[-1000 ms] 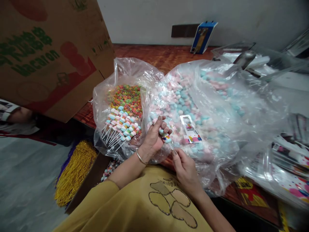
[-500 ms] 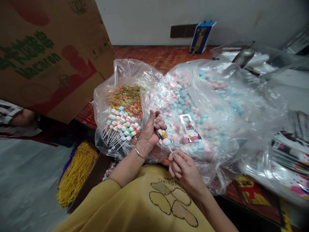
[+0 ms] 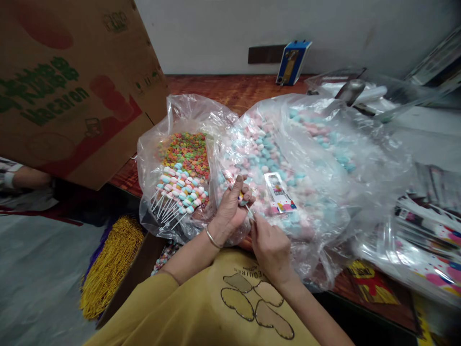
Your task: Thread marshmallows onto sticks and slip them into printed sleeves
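My left hand (image 3: 230,206), with a bangle on its wrist, is closed round a marshmallow stick (image 3: 249,209) and a small colourful printed wrapper (image 3: 242,196). Fingers hide most of the wrapper and candy. My right hand (image 3: 271,244) pinches the lower end of the white stick, close to the left palm. Left of my hands, a bundle of finished-looking marshmallow sticks (image 3: 182,190) lies on a clear bag of coloured candy rings (image 3: 187,151). Beyond my hands is a large clear bag of pink, blue and white marshmallows (image 3: 266,149), with a flat printed packet (image 3: 280,193) on top.
A big cardboard box (image 3: 82,91) stands at the left. Printed packets (image 3: 428,240) are stacked at the right, near a metal scoop (image 3: 351,91). A blue device (image 3: 293,62) leans against the wall. Gold strands (image 3: 111,264) hang at lower left. Someone's arm (image 3: 32,178) shows beyond the box.
My right hand has moved up and left, closer to my left hand. The marshmallow at the stick's top now sits deeper in my left fingers. The view has shifted slightly.
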A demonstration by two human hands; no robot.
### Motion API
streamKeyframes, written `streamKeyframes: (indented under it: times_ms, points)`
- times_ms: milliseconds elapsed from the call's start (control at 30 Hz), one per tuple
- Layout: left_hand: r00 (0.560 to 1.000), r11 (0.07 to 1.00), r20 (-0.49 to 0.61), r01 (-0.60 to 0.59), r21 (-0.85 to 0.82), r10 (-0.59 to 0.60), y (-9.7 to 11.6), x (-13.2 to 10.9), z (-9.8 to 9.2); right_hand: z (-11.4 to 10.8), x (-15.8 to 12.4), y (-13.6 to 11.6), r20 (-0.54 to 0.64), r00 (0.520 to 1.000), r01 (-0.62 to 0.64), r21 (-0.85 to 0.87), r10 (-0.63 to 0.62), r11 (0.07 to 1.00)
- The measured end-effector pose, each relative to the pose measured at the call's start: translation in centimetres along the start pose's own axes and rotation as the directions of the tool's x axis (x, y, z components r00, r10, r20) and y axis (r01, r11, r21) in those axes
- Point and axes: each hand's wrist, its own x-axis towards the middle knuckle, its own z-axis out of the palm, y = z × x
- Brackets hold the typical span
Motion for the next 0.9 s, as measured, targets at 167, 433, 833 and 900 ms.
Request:
streamKeyframes:
  times_ms: [167, 433, 833, 900]
  points:
    - [0.999, 0.998, 0.039, -0.023, 0.050, 0.021, 0.6, -0.1, -0.3, -0.9, 0.3, -0.1, 0.283, 0.895, -0.447, 0.590, 0.346, 0.673]
    - [0.985, 0.994, 0.141, 0.096, 0.050, -0.102, -0.9, -0.9, -0.5, -1.2, 1.5, -1.2, 0.748, 0.590, -0.625, 0.661, 0.303, -0.415]
    - [0.997, 1.000, 0.082, -0.007, 0.016, 0.005, 0.9, 0.1, -1.0, -1.6, 0.2, -0.2, 0.442, 0.768, -0.615, 0.712, 0.463, 0.341]
    - [0.998, 0.997, 0.047, -0.040, 0.065, 0.037, 0.8, 0.0, -0.9, -1.5, -0.3, 0.2, 0.191, 0.915, -0.402, 0.516, 0.356, 0.757]
